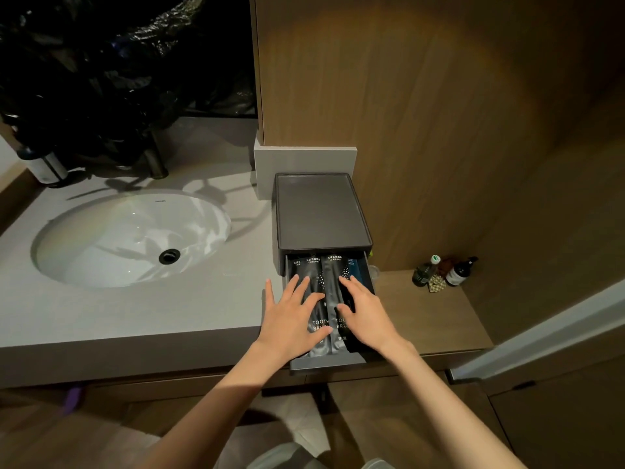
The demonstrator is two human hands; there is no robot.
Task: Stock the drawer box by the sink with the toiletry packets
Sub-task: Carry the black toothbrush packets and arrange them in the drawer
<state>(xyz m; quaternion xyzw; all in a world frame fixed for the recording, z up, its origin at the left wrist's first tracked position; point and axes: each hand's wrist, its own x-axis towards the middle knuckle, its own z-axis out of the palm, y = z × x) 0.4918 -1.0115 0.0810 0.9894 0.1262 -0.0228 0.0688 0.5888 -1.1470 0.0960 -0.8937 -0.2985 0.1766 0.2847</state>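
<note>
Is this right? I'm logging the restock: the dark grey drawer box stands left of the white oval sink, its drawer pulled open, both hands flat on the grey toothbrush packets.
Not quite. The head view shows the dark grey drawer box right of the white oval sink, not left. The rest holds: its drawer is pulled open, and the left hand and right hand lie flat on the grey toothbrush packets.

Left hand (pixel 291 319), right hand (pixel 363 314): flat, fingers spread.
</note>
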